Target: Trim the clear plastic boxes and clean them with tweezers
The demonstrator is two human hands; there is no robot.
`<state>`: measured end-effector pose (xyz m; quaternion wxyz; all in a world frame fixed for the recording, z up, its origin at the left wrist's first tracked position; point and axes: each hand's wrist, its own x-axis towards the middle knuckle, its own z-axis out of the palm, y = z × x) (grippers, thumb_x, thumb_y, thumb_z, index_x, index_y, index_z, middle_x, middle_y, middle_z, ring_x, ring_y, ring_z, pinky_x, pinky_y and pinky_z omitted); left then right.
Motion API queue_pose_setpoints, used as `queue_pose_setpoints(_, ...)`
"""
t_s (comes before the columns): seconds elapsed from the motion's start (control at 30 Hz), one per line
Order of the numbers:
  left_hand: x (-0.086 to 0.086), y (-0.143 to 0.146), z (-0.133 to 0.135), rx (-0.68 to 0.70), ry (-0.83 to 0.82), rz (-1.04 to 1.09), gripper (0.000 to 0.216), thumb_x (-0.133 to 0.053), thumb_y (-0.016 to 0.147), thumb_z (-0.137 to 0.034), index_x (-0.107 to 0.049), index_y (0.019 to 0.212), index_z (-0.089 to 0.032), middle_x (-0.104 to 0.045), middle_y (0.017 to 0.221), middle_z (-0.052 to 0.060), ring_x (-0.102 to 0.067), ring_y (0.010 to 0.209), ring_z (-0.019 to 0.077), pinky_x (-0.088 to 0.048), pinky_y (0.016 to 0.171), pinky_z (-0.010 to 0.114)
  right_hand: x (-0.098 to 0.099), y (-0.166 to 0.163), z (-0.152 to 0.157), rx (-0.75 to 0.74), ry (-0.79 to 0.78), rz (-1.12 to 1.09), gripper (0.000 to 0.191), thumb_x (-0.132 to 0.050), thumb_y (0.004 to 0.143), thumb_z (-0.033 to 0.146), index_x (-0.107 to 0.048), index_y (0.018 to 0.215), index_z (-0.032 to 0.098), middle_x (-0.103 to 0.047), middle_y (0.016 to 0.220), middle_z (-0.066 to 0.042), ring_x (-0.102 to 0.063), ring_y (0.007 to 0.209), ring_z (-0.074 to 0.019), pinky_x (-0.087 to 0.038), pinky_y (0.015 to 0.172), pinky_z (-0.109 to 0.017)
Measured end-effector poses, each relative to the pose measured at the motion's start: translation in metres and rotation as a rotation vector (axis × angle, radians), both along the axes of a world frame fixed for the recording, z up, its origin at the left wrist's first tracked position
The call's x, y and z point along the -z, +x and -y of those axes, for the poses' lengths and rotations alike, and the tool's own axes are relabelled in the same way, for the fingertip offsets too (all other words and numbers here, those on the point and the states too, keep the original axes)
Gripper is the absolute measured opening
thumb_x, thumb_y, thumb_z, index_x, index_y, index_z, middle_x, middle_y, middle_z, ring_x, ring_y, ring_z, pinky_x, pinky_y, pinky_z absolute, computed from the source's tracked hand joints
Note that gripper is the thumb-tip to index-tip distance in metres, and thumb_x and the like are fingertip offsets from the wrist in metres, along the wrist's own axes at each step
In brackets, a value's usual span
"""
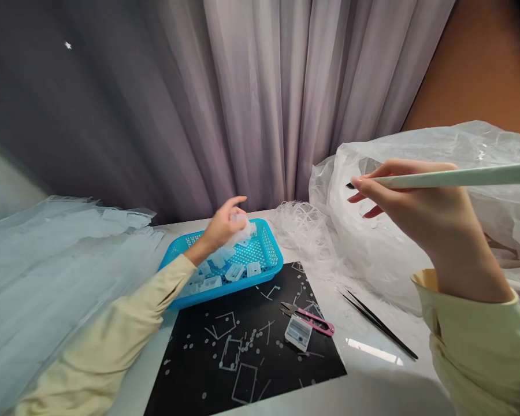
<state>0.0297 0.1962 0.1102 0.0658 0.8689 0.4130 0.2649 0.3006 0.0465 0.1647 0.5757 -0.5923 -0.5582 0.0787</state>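
Observation:
My left hand (pixel 226 224) is over the blue plastic basket (pixel 225 289), its fingers curled around a translucent plastic piece (pixel 241 230). More small translucent plastic boxes (pixel 234 272) lie in the basket below it. Raised on the right, my right hand (pixel 420 214) grips a long pale green pen-like tool (pixel 481 175). A dark tip shows just past the thumb and fingertips; its exact kind cannot be made out. One small translucent box (pixel 299 333) rests on the black mat (pixel 190 375), against the pink-handled thread snips (pixel 309 318).
Black tweezers (pixel 381 328) lie on the white table right of the mat. Thin frames and small discs of plastic are scattered over the mat. A pile of plastic strips (pixel 303 228), a large clear bag (pixel 372 254) and stacked translucent sheets (pixel 60 277) surround the workspace, with a grey curtain (pixel 251 104) behind.

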Motion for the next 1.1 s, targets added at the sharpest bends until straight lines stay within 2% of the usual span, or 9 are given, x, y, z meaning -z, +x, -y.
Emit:
queue_pose_setpoints(0.13,-0.008,-0.012,0.065,-0.007,0.243,0.037,0.062,-0.052,0.078,-0.011,-0.034,0.137,-0.021,-0.061,0.096,0.002,-0.06,0.08,0.0162,-0.049,0.071,0.03,-0.002,-0.002,0.004,0.007,0.047,0.023,0.015,-0.071,0.078,0.032,-0.069,0.07,0.02,-0.069,0.071,-0.007,-0.067,0.062,-0.0235,-0.053,0.053,-0.038)
queue_pose_setpoints(0.17,0.002,-0.013,0.084,0.04,0.538,-0.081,0.062,-0.051,0.078,-0.011,-0.035,0.137,-0.017,-0.062,0.094,0.004,-0.06,0.079,0.0188,-0.049,0.071,0.034,-0.002,-0.004,0.005,0.007,0.05,0.033,0.015,-0.071,0.079,0.031,-0.069,0.07,0.019,-0.069,0.07,-0.008,-0.067,0.062,-0.0234,-0.053,0.053,-0.038)
queue_pose_setpoints(0.2,0.015,-0.014,0.102,0.104,0.636,-0.138,0.06,-0.053,0.077,-0.01,-0.038,0.135,-0.019,-0.064,0.093,0.005,-0.061,0.082,0.0223,-0.047,0.072,0.037,-0.002,-0.007,0.005,0.003,0.047,0.043,0.015,-0.071,0.079,0.031,-0.069,0.07,0.019,-0.069,0.071,-0.008,-0.067,0.062,-0.0233,-0.052,0.052,-0.037)
queue_pose_setpoints(0.3,0.061,-0.014,0.139,0.264,0.683,-0.281,0.044,-0.053,0.08,-0.011,-0.051,0.123,-0.021,-0.07,0.093,0.004,-0.063,0.086,0.0252,-0.046,0.073,0.037,0.0,-0.012,0.005,-0.023,0.031,0.093,0.014,-0.069,0.081,0.029,-0.068,0.071,0.019,-0.069,0.07,-0.007,-0.065,0.058,-0.0212,-0.049,0.05,-0.035)
queue_pose_setpoints(0.43,0.088,-0.012,0.147,0.273,0.595,-0.369,0.045,-0.047,0.079,-0.009,-0.051,0.124,-0.009,-0.071,0.1,0.009,-0.064,0.087,0.0277,-0.046,0.076,0.043,0.004,-0.013,0.003,-0.04,0.026,0.147,0.015,-0.068,0.082,0.031,-0.068,0.071,0.021,-0.069,0.067,-0.004,-0.063,0.053,-0.0191,-0.048,0.051,-0.035)
queue_pose_setpoints(0.6,0.065,-0.002,0.149,0.243,0.28,-0.414,0.048,-0.051,0.083,-0.029,-0.05,0.129,-0.016,-0.067,0.114,0.007,-0.051,0.119,0.0366,-0.035,0.095,0.057,0.005,-0.014,0.004,-0.045,0.024,0.126,0.015,-0.068,0.082,0.032,-0.069,0.072,0.021,-0.07,0.072,-0.006,-0.065,0.059,-0.0219,-0.051,0.054,-0.038)
queue_pose_setpoints(0.73,0.062,0.016,0.156,0.378,0.109,-0.376,0.047,-0.05,0.087,-0.04,-0.049,0.129,-0.021,-0.062,0.126,0.005,-0.032,0.136,0.0353,-0.018,0.108,0.061,0.008,-0.015,0.002,-0.031,0.046,0.159,0.014,-0.068,0.082,0.032,-0.07,0.073,0.021,-0.07,0.071,-0.006,-0.065,0.059,-0.0222,-0.052,0.056,-0.04)
queue_pose_setpoints(0.93,0.083,0.034,0.154,0.449,0.029,-0.387,0.04,-0.051,0.087,-0.015,-0.048,0.127,-0.014,-0.066,0.112,0.009,-0.062,0.104,0.0249,-0.035,0.104,0.051,0.007,-0.012,0.003,-0.024,0.084,0.14,0.013,-0.068,0.081,0.029,-0.07,0.073,0.02,-0.07,0.067,-0.006,-0.066,0.058,-0.023,-0.053,0.051,-0.038)
queue_pose_setpoints(1.1,0.068,0.031,0.154,0.339,-0.155,-0.099,0.037,-0.057,0.09,-0.028,-0.049,0.125,-0.021,-0.066,0.114,0.005,-0.061,0.105,0.0199,-0.046,0.097,0.041,-0.005,-0.012,0.013,-0.098,0.066,0.035,0.009,-0.072,0.078,0.024,-0.071,0.07,0.02,-0.072,0.071,-0.007,-0.068,0.065,-0.0239,-0.055,0.051,-0.035)
